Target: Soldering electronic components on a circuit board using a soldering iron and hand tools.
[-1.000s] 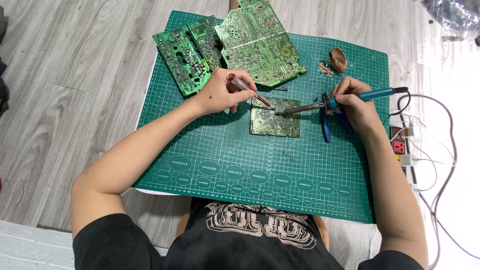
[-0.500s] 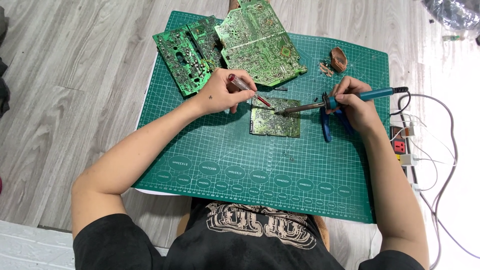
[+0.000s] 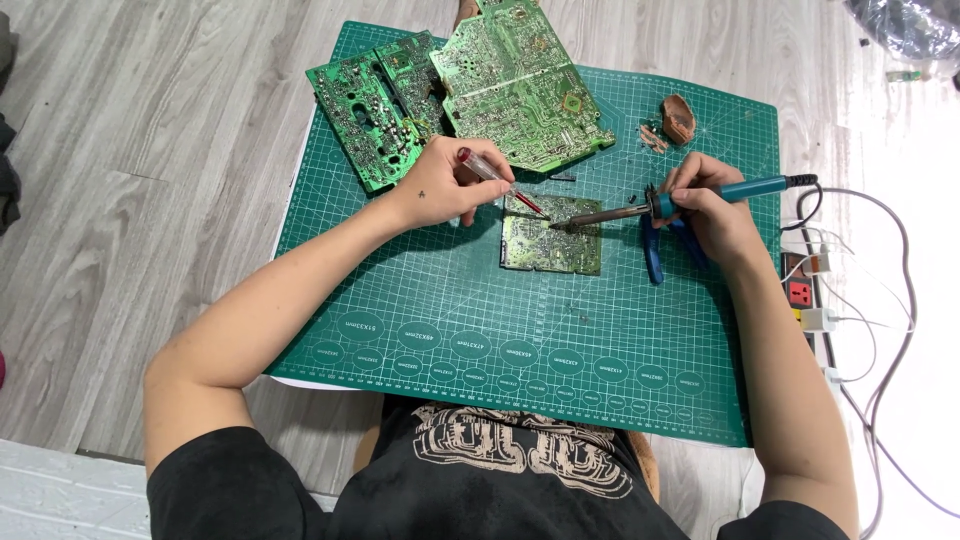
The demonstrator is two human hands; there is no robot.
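Observation:
A small green circuit board point(image 3: 551, 236) lies on the green cutting mat point(image 3: 500, 340). My left hand point(image 3: 445, 185) grips a thin clear screwdriver with a red end point(image 3: 498, 178), whose tip touches the board's upper edge. My right hand point(image 3: 712, 210) holds a teal-handled soldering iron point(image 3: 690, 200); its metal tip rests on the board near its centre. Blue-handled pliers point(image 3: 655, 245) lie on the mat just under my right hand.
Two larger green circuit boards point(image 3: 380, 100) point(image 3: 520, 85) lie at the mat's far edge. A brown lump point(image 3: 680, 118) with small scraps sits at the far right. A power strip point(image 3: 805, 290) with plugs and grey cables lies right of the mat on the wooden floor.

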